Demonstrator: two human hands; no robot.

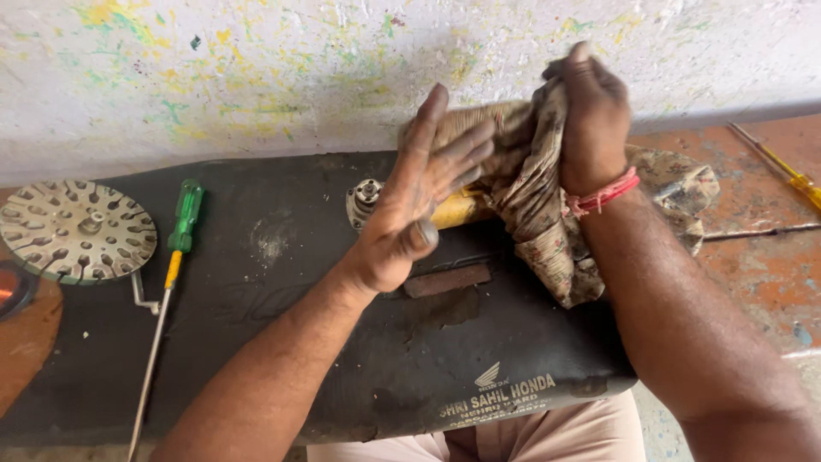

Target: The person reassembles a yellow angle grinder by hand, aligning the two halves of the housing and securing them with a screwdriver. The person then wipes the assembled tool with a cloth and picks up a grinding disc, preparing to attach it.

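My right hand (592, 115) grips a patterned beige rag (534, 205) and presses it against the fingers of my left hand (419, 192). The left hand is spread flat, palm toward me and smudged dark, with its fingertips in the cloth. Under the rag a yellow handle (455, 208) pokes out, and a small round metal part (363, 199) stands just left of my left hand. Both hands hover over a black rubber mat (282, 282).
A round perforated metal disc (75, 229) lies at the far left. A long screwdriver with a green handle (182, 224) rests on the mat beside it. Another yellow-handled tool (782, 167) and a thin rod (757, 231) lie at the right. A paint-splattered wall stands behind.
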